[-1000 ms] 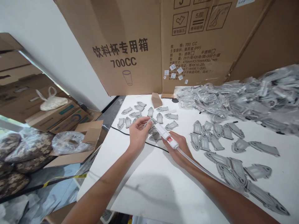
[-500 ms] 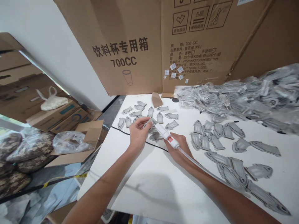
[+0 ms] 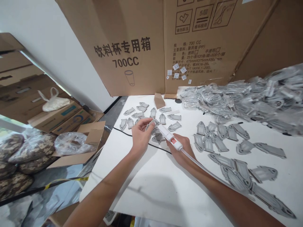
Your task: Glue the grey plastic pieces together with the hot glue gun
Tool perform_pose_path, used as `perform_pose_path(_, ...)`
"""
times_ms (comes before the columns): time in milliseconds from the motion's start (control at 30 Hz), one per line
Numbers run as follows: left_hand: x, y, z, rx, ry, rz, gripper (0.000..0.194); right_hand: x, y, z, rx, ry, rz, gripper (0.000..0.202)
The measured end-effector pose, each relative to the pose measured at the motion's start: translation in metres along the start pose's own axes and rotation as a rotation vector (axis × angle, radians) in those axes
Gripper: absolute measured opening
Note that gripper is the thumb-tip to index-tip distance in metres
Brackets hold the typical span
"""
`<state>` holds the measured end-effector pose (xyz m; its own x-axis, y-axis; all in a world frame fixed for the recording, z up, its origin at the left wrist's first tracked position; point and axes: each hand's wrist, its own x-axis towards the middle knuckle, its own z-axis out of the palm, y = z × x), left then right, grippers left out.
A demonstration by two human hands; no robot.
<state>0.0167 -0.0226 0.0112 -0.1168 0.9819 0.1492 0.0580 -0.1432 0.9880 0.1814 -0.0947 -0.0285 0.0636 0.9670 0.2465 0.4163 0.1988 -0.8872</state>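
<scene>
My left hand [image 3: 142, 132] pinches a small grey plastic part [image 3: 151, 123] between thumb and fingers, over the white table [image 3: 151, 176]. My right hand [image 3: 181, 146] is wrapped round a white handheld tool [image 3: 169, 137] with a red switch and a cable running back along my forearm. The tool's tip is close beside the held part; whether they touch cannot be made out. Several similar grey parts [image 3: 162, 119] lie around and behind my hands. More grey parts [image 3: 208, 143] are spread over the table's right side.
Large cardboard panels [image 3: 132, 31] stand behind the table. Bagged grey parts [image 3: 260, 94] are heaped at the back right. A black cord [image 3: 123, 131] crosses the table beneath my hands. An opened carton [image 3: 94, 138] stands at the left.
The part in my left hand has tilted slightly, showing more of its edge. Both hands keep their hold in nearly the same place, and the view has shifted a little.
</scene>
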Motion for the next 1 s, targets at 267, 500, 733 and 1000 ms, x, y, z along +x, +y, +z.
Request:
perform_pose_path(267,-0.001,-0.001,-0.002,0.081,-0.023,0.108,0.019,0.001,-0.001,0.001,0.024,-0.011,0.053,0.036)
perform_pose_path(500,0.000,0.000,-0.007,0.341,-0.047,0.396,0.011,0.000,-0.003,0.001,0.086,-0.021,0.161,0.038)
perform_pose_path(733,0.014,0.002,-0.019,0.368,0.035,0.420,0.013,-0.001,-0.002,0.000,0.121,0.061,0.204,0.046)
perform_pose_path(1000,0.129,-0.017,-0.067,0.392,0.235,0.176,0.027,0.001,-0.006,-0.001,0.172,0.081,0.117,0.045)
